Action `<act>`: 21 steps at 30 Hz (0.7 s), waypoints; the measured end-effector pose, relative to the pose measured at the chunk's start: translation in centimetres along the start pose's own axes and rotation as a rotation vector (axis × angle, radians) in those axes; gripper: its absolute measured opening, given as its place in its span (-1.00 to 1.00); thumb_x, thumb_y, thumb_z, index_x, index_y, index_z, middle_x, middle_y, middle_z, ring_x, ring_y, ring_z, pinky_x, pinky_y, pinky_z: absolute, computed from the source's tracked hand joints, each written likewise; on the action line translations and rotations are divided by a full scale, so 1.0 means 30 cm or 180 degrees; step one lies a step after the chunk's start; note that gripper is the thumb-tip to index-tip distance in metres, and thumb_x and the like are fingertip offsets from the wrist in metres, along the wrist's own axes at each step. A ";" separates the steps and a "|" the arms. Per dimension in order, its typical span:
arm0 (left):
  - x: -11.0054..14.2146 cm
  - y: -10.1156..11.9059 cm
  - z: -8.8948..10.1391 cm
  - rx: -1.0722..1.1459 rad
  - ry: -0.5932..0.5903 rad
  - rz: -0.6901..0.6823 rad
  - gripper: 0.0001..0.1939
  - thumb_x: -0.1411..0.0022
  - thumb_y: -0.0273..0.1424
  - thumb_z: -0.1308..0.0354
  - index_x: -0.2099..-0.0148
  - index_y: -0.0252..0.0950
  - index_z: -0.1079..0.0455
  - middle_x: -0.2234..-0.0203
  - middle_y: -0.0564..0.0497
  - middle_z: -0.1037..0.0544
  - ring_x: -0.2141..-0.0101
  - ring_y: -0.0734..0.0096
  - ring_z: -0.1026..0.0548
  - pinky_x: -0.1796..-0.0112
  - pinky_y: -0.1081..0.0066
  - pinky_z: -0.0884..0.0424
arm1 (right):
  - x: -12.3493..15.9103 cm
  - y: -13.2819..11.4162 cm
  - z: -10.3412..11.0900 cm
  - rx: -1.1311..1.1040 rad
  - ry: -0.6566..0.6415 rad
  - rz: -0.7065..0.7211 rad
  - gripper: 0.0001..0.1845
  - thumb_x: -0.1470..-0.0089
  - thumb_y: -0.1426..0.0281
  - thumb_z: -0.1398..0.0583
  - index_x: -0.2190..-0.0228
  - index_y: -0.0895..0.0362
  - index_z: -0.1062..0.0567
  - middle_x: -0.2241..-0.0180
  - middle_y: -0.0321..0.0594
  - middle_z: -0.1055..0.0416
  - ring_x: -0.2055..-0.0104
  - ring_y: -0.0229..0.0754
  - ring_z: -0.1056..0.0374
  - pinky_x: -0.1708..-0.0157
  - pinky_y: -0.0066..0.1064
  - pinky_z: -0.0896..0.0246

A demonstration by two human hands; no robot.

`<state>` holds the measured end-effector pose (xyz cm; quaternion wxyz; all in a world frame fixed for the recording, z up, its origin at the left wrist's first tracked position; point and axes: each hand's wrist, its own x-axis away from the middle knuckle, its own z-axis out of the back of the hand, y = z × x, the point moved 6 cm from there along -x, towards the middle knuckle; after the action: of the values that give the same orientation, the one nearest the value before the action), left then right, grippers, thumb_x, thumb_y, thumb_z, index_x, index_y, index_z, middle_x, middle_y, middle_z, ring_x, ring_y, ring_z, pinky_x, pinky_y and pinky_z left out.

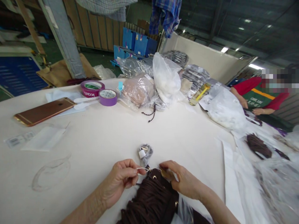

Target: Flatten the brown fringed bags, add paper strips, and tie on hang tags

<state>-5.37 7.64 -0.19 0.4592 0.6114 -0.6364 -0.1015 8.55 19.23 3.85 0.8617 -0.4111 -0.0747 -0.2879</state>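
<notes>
A dark brown fringed item [151,199] with gold-coloured eyelets lies at the near edge of the table, perhaps a bag. A thin white string [143,169] runs across its top end, by a small metal ring. My left hand [123,175] pinches the string between thumb and forefinger, left of the ring. On the other side, the string leads to the curled fingers of my right hand [178,179], whose fingertips are partly hidden. Just beyond the ring sits a small plastic-wrapped bundle [145,153] with a white tag, touching or very near the item.
Left on the white table [105,137] lie a phone [45,110], purple tape rolls [107,97] and a clear bag [45,138]. Plastic-wrapped goods [139,90] and a yellow cutter [200,94] stand farther back. More plastic bags [227,107] line the right, where a co-worker [261,96] handles something dark.
</notes>
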 end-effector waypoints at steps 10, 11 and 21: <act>0.002 -0.007 -0.025 -0.0085 -0.0132 0.0179 -0.78 0.20 -0.35 -0.22 0.50 -0.35 -0.27 0.62 0.03 -0.45 0.71 0.67 -0.20 0.68 0.58 0.08 | -0.035 0.019 -0.041 0.0144 -0.0253 0.0100 -0.45 0.28 0.66 0.00 0.20 0.13 -0.46 0.25 -0.21 -0.47 0.20 -0.21 -0.36 0.21 -0.44 -0.21; 0.004 -0.012 -0.022 -0.0122 -0.0109 0.0222 -0.78 0.20 -0.35 -0.21 0.50 -0.35 -0.26 0.64 0.05 -0.43 0.72 0.67 -0.20 0.68 0.58 0.09 | -0.035 0.019 -0.036 0.0313 -0.0164 0.0133 -0.52 0.25 0.66 0.00 0.26 0.15 -0.47 0.28 -0.20 -0.47 0.23 -0.21 -0.35 0.23 -0.44 -0.19; 0.043 -0.053 -0.027 -0.0042 -0.0426 0.0482 -0.76 0.17 -0.36 -0.26 0.42 -0.33 -0.31 0.55 0.08 -0.42 0.71 0.68 -0.24 0.69 0.59 0.07 | 0.046 -0.033 -0.017 -0.2698 0.0125 -0.1226 -0.80 0.33 0.37 -0.22 0.53 0.20 -0.43 0.62 -0.30 -0.38 0.60 -0.32 -0.22 0.56 -0.48 -0.06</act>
<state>-3.47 6.50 -0.24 0.4260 0.5503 -0.7094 -0.1114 9.08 17.74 4.69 0.5498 -0.7001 -0.0091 -0.4556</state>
